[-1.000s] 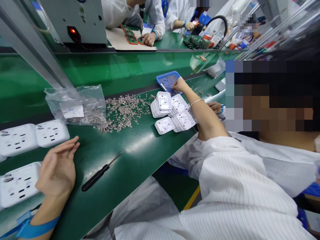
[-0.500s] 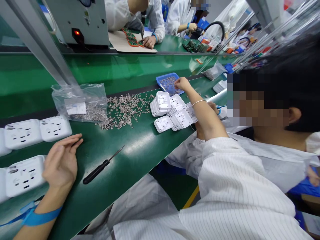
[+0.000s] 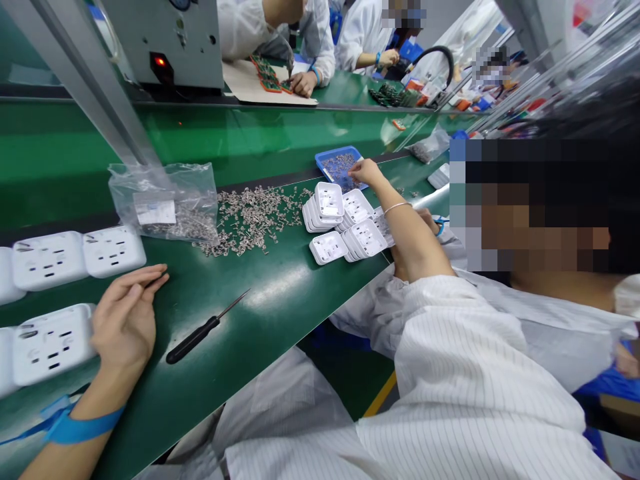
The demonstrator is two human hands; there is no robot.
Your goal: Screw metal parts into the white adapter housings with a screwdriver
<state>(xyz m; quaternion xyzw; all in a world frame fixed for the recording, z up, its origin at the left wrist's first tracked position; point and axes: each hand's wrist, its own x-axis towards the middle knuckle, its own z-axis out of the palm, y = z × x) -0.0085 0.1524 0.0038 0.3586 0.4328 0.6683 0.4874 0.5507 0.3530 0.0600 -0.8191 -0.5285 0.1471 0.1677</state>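
Green bench: it is running from near left to far right, carrying the things below.
Co-worker at right: a white striped sleeve is filling the near right; one hand is reaching into the blue tray, but I cannot tell what its fingers are pinching.
White housings: they are standing in two rows at left, slotted faces upward.
Left hand: it is hovering or resting just beside the near row, I cannot tell which; its fingers are staying close together, slightly bent, with the thumb lying alongside.
Clear bag: it is lying beyond this hand, touching the metal heap.
Metal heap: small parts are spreading rightward.
White covers: they are sitting stacked, right of the heap.
Blue tray: it is lying behind the covers, holding small parts.
Screwdriver: it is lying right of the left hand, apart, its tip pointing far right.
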